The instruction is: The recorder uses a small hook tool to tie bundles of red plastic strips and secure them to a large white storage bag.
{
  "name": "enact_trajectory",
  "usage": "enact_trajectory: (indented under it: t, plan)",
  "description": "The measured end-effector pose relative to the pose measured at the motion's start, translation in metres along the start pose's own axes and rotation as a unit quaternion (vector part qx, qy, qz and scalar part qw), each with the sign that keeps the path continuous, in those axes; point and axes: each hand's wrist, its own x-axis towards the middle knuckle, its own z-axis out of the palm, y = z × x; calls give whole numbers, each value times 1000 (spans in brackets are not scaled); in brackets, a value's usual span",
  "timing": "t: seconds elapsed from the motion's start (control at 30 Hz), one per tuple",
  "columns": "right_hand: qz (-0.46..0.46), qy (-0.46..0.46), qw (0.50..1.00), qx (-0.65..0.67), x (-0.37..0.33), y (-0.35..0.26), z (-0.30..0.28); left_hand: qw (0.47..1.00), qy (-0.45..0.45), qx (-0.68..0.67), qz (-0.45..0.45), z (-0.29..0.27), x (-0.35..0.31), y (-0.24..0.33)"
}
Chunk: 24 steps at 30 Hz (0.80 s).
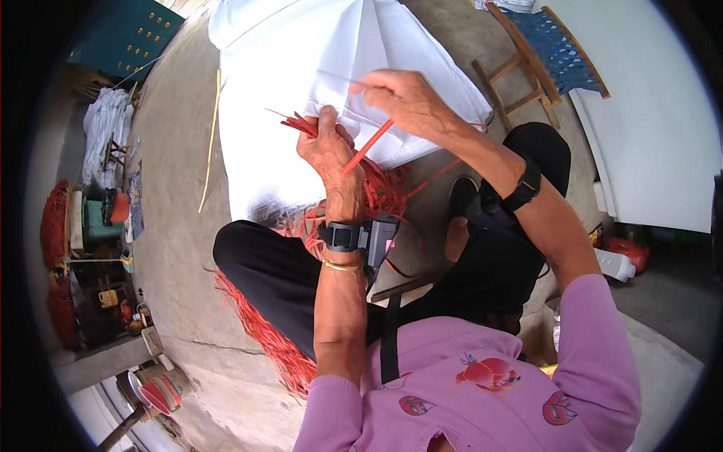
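From where I stand, the left hand (327, 147) has its fingers clenched round a bundle of red strips (300, 124), right over the white sheeting (271, 83) spread before the knees. Whether it pinches a fold of the sheeting too, I can't tell. The right hand (407, 102) is blurred, its curled fingers seeming to nip a thin grey rod (339, 76) that points leftward; one longer red strip (369, 147) slants between the two hands, and whether the right palm grips it is unclear.

My worry is that rod — if its tip is sharp, a slip could jab the left thumb or snag the sheeting. The tangle of red strips (384, 192) below the left wrist could catch on the black wrist device (380, 241), and a hard tug then might pull strips out of the bundle — especially if the left grip slackens.
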Motion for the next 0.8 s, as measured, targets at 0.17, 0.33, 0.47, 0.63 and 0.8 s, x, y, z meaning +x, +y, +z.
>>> enact_trajectory:
  t: [0.17,0.33,0.47,0.63,0.8]
  plan:
    - [-137,88,953,-256,-7,3,-19,991,49,87,92,-5,8,-6]
    - [-139,70,926,-342,-12,-2,-17,962,42,176,204,-5,3,-8]
    - [-124,57,919,-369,-12,-2,-15,917,54,294,264,-3,-6,-8]
    - [42,42,975,-214,-7,0,-10,871,25,344,348,5,-11,-11]
    - [-156,70,955,-242,-2,-2,-3,816,-126,409,389,10,-23,-13]
